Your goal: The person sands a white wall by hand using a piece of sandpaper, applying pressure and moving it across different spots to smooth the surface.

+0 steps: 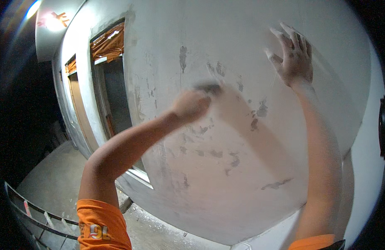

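My left hand [192, 105] is closed around a dark, flat hand tool [208, 86]. Motion blur hides whether it is a scraper or a sanding block. The tool is at or very near a grey-white plastered wall [208, 187], whose surface carries several darker bare patches. Higher up and to the right, my right hand [294, 57] rests against the wall with its fingers spread and nothing in it. White dust coats its fingers.
A window opening [115, 87] with orange plastic sheeting [109, 43] is at the left, and a doorway [79, 106] lies beyond it. Below left, a black metal ladder or rail [42, 218] stands over the concrete floor [51, 175]. A bright lamp [54, 22] shines at upper left.
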### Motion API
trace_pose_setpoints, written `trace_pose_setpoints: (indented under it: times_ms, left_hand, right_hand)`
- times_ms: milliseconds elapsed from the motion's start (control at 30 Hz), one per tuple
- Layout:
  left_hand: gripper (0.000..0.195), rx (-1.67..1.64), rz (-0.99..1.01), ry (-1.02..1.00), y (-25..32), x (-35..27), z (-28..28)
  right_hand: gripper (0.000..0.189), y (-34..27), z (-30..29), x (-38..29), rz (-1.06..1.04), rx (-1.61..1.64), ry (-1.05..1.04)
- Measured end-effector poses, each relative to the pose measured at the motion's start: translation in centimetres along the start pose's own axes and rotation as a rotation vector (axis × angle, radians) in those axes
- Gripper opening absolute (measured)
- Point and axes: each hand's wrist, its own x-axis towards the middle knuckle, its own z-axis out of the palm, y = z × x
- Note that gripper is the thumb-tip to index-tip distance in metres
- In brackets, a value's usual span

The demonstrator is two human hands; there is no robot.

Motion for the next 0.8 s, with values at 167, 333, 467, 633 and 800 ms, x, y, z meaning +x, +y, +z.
trace_pose_setpoints:
  times_ms: [167,333,467,633,800]
  left_hand:
    - [0.044,0.177,0.635,0.174,2.1,-2.8,0.4]
    - [0.032,0.151,-0.228,-0.039,-7.2,-1.7,-2.7]
    - [0.063,-0.132,-0.437,0.318,-2.5,-3.7,2.2]
    - [0.024,-0.066,0.224,0.27,2.6,-10.8,8.9]
    - [0.012,-0.062,-0.46,0.251,-5.6,-12.9,7.1]
  right_hand:
    - [0.058,-0.2,0.6,-0.3,-0.02,-0.024,-0.013]
    - [0.056,-1.0,0.0,0.7,-0.022,-0.051,-0.016]
    - [0.056,-0.7,0.2,-0.1,0.017,-0.069,-0.038]
    - [0.056,-1.6,0.1,-0.1,0.071,-0.116,-0.068]
    - [0.058,-4.1,-0.3,-3.8,0.137,-0.092,-0.081]
